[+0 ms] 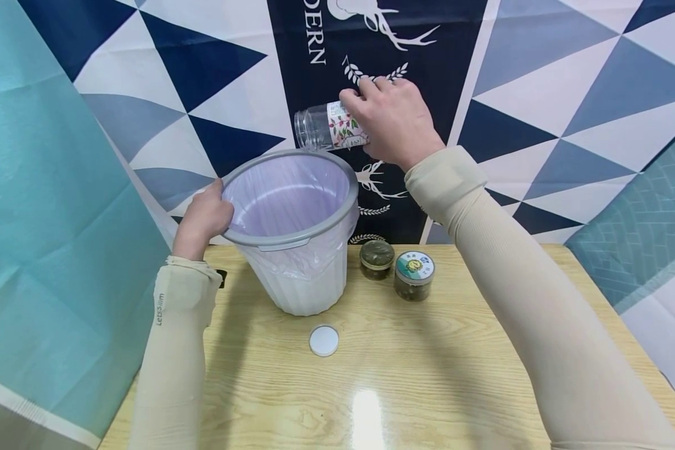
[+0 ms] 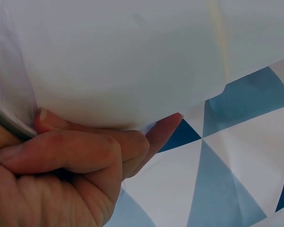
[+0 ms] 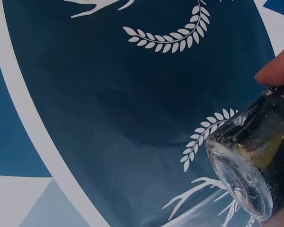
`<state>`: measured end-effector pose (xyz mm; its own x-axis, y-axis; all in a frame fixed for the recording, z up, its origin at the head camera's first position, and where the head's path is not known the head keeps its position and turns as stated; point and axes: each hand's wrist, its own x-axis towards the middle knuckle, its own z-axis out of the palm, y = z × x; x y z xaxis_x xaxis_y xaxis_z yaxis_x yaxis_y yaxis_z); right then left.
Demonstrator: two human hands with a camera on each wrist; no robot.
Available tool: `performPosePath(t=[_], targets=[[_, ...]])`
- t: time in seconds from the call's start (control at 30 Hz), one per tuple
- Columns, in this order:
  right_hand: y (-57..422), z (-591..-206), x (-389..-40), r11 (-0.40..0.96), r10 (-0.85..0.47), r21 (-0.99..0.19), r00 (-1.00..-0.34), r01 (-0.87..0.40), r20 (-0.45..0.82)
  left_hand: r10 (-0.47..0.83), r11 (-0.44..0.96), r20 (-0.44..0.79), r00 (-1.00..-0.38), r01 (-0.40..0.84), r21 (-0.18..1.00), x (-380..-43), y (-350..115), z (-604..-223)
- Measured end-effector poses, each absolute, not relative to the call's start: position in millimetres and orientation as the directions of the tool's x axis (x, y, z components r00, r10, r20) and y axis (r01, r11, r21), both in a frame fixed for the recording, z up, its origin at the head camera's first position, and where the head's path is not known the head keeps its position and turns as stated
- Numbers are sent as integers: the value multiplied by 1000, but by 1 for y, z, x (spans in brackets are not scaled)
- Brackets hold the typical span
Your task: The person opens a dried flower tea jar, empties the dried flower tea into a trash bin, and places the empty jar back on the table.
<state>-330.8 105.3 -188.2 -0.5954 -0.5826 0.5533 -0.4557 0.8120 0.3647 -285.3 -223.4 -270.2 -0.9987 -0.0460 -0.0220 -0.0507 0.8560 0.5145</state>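
Observation:
A white waste bin (image 1: 306, 284) with a grey rim and a clear liner stands tilted on the table. My left hand (image 1: 202, 212) grips its rim at the left; in the left wrist view the fingers of that hand (image 2: 75, 161) lie against the white wall. Above the bin's far right rim, my right hand (image 1: 396, 119) holds a clear jar (image 1: 345, 128) with a floral label, lying nearly sideways, its open mouth toward the bin. The right wrist view shows the base of the jar (image 3: 244, 177), with dark and yellowish specks on it.
A round white lid (image 1: 323, 340) lies on the wooden table (image 1: 281, 400) in front of the bin. To its right stand a small dark jar (image 1: 377, 259) and a jar with a printed lid (image 1: 414, 275). A patterned cloth (image 1: 540, 112) hangs behind.

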Motion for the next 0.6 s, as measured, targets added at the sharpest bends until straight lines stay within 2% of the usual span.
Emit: performPosePath(t=[0.3,0.6], targets=[[104,-184,-328,797,-603,429,-606,-426,519,-58,855,-20,-998,-60,514,-283,-220,-269],[103,-181,-329,770,-637,481,-561,-419,529,-55,854,-20,-998,-57,517,-284,-221,-269]])
